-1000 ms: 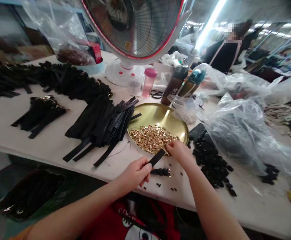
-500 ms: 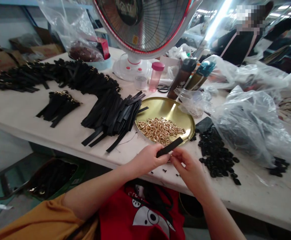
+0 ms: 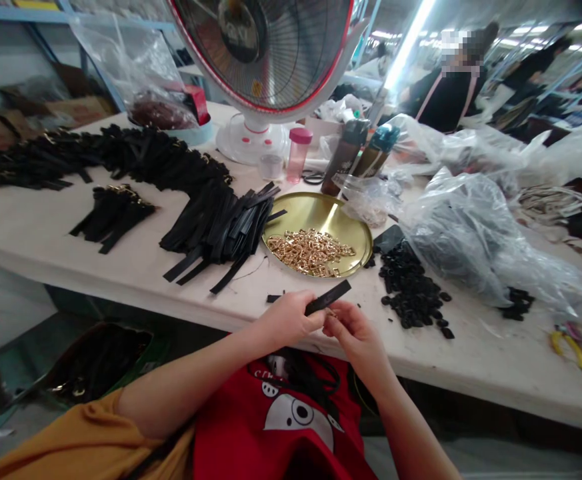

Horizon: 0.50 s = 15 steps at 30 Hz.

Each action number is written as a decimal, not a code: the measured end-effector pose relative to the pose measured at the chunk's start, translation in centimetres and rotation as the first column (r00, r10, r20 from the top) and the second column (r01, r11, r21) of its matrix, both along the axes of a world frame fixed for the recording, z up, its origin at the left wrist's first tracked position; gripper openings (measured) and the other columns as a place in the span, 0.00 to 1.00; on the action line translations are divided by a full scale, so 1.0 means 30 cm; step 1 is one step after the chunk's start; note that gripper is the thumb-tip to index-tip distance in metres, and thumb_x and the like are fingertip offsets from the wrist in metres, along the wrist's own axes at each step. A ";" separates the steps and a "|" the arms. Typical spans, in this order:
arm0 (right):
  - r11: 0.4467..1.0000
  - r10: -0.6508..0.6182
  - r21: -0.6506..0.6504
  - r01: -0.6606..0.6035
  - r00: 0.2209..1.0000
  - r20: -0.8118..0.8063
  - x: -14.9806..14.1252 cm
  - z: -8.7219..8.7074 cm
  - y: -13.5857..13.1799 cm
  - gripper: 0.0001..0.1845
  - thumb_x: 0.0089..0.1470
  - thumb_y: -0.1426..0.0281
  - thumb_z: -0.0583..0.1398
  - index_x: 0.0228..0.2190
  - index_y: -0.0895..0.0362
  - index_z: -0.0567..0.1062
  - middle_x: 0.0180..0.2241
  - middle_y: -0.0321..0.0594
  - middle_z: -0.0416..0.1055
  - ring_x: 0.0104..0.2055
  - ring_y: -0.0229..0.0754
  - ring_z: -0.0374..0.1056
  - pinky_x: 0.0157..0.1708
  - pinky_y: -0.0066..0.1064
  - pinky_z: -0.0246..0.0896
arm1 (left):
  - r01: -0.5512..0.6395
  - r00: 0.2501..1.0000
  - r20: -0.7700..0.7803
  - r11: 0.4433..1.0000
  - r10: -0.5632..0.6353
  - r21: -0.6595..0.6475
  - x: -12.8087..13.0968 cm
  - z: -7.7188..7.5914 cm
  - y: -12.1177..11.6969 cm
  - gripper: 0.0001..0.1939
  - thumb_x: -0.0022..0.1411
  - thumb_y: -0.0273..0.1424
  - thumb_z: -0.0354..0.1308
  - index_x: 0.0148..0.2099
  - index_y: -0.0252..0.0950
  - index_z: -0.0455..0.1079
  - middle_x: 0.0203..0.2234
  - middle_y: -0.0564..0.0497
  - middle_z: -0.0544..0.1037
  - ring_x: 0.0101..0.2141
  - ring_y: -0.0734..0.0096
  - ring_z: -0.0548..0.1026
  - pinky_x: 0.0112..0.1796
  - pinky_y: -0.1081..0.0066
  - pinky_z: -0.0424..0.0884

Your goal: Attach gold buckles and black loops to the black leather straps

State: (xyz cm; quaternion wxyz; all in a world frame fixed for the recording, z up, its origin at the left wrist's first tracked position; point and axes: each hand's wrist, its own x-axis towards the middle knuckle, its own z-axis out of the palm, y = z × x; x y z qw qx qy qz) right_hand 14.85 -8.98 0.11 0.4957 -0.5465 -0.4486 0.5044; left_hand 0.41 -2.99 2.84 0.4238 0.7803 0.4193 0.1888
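Observation:
My left hand is closed around a black strap, whose free end points up and to the right. Against it, my right hand pinches a small gold-coloured piece, perhaps a buckle, mostly covered by the fingertips. Both hands meet above the table's front edge. Just behind them, a round gold tray holds a heap of small gold buckles. To the left lies a pile of loose black straps. Small black pieces are heaped on the right.
A fan heater stands at the back, beside a pink-lidded bottle and dark bottles. Clear plastic bags cover the right side, with yellow-handled pliers near the edge. Finished-looking strap bundles lie left. A person is beyond.
The view has turned slightly right, bringing the pliers into sight. Both hands stay together at the strap, a little lower and further left in the picture.

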 end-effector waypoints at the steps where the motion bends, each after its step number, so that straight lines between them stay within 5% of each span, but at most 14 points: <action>1: 0.999 -0.032 0.016 0.032 0.999 0.034 0.001 -0.004 -0.001 0.12 0.45 0.65 0.62 0.34 0.54 0.72 0.24 0.33 0.69 0.26 0.35 0.63 0.29 0.28 0.60 | 0.015 1.000 0.007 1.000 -0.015 0.001 -0.002 -0.001 -0.002 0.10 0.55 0.34 0.50 0.31 0.33 0.68 0.25 0.53 0.72 0.26 0.73 0.66 0.27 0.75 0.58; 4: 0.986 -0.168 -0.008 0.168 0.985 -0.037 0.011 -0.010 0.004 0.10 0.43 0.66 0.64 0.30 0.55 0.75 0.23 0.32 0.69 0.25 0.33 0.63 0.28 0.26 0.61 | 0.068 0.996 0.068 0.996 -0.063 -0.065 -0.019 -0.010 -0.005 0.13 0.59 0.37 0.46 0.33 0.33 0.65 0.23 0.54 0.69 0.25 0.75 0.65 0.26 0.76 0.58; 7: 0.943 -0.330 -0.156 0.293 0.880 -0.343 0.022 -0.013 0.016 0.12 0.39 0.67 0.66 0.31 0.54 0.75 0.25 0.30 0.70 0.24 0.28 0.64 0.27 0.22 0.64 | 0.085 0.995 0.065 0.984 -0.076 -0.154 -0.040 -0.023 -0.010 0.17 0.63 0.39 0.39 0.35 0.33 0.64 0.19 0.56 0.66 0.22 0.76 0.64 0.25 0.77 0.59; 10: 0.920 -0.385 -0.294 0.259 0.736 -0.556 0.024 -0.017 0.024 0.18 0.34 0.69 0.69 0.32 0.54 0.75 0.27 0.29 0.71 0.23 0.25 0.64 0.27 0.16 0.65 | 0.152 0.988 0.043 0.981 -0.148 -0.120 -0.049 -0.030 -0.017 0.16 0.63 0.36 0.40 0.38 0.34 0.67 0.22 0.55 0.69 0.25 0.75 0.66 0.28 0.77 0.60; 15: 0.920 -0.374 -0.338 0.199 0.705 -0.602 0.022 -0.033 0.017 0.15 0.37 0.69 0.68 0.32 0.54 0.75 0.25 0.28 0.71 0.21 0.24 0.64 0.25 0.13 0.66 | 0.219 0.975 -0.045 0.975 -0.217 0.047 -0.038 -0.034 -0.020 0.15 0.63 0.34 0.42 0.40 0.37 0.70 0.30 0.52 0.74 0.31 0.72 0.69 0.33 0.76 0.61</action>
